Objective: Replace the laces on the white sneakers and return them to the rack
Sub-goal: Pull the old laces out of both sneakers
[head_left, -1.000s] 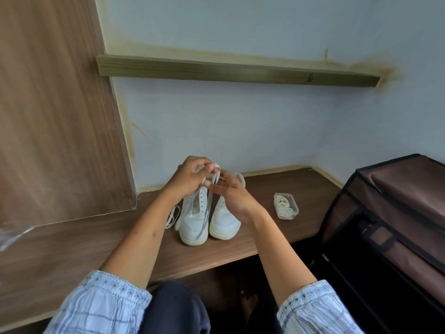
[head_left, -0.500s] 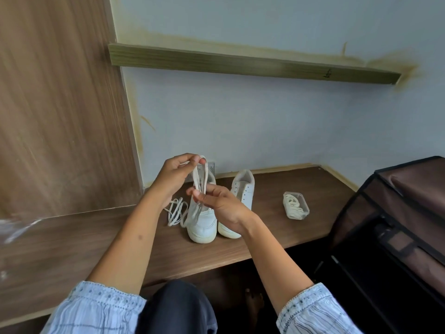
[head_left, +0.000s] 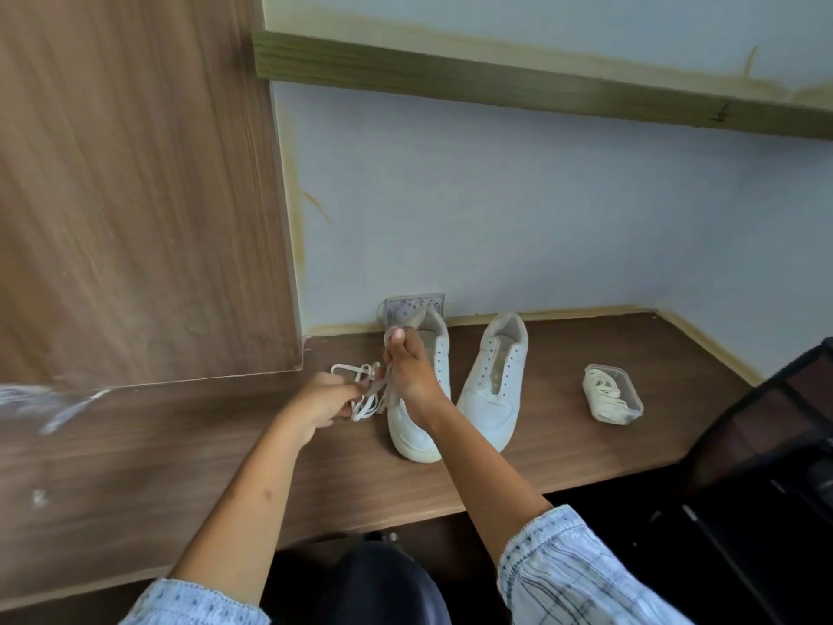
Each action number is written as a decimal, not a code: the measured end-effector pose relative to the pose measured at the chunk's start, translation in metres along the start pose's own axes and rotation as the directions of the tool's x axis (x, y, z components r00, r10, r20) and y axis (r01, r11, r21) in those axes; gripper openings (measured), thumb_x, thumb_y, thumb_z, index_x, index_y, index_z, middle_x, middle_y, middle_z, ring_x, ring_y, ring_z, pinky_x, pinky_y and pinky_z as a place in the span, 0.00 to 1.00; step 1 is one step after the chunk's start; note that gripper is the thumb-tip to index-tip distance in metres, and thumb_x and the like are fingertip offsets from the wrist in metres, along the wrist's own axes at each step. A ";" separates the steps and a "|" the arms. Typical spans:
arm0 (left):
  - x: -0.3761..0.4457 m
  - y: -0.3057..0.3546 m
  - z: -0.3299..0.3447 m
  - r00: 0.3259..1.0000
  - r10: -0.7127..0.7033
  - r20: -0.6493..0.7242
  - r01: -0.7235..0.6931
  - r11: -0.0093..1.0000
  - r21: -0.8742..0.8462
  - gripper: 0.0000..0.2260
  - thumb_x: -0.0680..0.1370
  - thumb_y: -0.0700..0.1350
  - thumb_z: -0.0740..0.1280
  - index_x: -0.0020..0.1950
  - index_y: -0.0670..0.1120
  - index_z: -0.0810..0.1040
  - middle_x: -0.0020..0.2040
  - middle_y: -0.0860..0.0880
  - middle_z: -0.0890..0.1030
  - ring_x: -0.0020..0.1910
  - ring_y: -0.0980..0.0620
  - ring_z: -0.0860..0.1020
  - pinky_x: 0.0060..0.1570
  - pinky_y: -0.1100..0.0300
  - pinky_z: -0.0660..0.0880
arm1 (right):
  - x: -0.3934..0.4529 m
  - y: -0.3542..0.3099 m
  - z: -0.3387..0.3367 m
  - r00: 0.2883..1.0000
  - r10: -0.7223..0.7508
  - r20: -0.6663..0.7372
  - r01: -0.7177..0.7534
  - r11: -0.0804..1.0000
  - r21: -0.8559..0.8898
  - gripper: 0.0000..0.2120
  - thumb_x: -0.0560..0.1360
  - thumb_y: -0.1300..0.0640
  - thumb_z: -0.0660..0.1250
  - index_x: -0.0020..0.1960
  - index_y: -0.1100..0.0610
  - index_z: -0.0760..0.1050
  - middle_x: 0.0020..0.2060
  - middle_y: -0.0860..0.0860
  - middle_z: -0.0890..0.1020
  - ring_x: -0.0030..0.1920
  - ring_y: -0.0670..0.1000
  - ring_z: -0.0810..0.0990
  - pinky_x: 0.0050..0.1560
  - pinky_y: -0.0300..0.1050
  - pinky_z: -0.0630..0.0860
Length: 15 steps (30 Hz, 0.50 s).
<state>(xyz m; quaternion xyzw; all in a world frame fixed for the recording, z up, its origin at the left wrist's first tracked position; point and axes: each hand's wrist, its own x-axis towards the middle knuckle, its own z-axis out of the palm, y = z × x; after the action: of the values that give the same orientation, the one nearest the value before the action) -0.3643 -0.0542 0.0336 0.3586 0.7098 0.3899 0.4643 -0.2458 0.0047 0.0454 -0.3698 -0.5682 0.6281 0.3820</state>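
Both hands pinch the old lace (head_left: 376, 390) – right hand (head_left: 408, 369) high, left hand (head_left: 327, 399) low – probably bundling it clear of the sneakers (head_left: 493, 381).

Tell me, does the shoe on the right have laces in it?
No laces. The right sneaker stands upright on the wooden shelf, and its eyelet holes show bare beside an open tongue.

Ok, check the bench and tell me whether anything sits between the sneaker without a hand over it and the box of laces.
Nothing visible does. The right sneaker and the clear box of laces stand apart on the wooden bench, with only bare wood between them. Both hands are off to the other side: the right hand and left hand hold a loose lace.
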 end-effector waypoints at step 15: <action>0.090 -0.053 -0.001 0.995 0.101 0.022 -0.095 0.975 -0.199 0.28 0.82 0.60 0.49 0.79 0.51 0.53 0.79 0.54 0.50 0.78 0.56 0.48 0.76 0.55 0.46 | 0.077 0.096 0.029 0.977 0.188 -0.103 -0.211 0.758 -0.617 0.27 0.83 0.53 0.53 0.78 0.61 0.51 0.76 0.63 0.55 0.75 0.61 0.57 0.70 0.50 0.60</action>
<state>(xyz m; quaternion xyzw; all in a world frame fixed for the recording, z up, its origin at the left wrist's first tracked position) -0.4010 0.0004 -0.0475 0.3514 0.6413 0.4754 0.4891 -0.3107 0.0553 -0.0501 -0.5445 -0.6945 0.4350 0.1788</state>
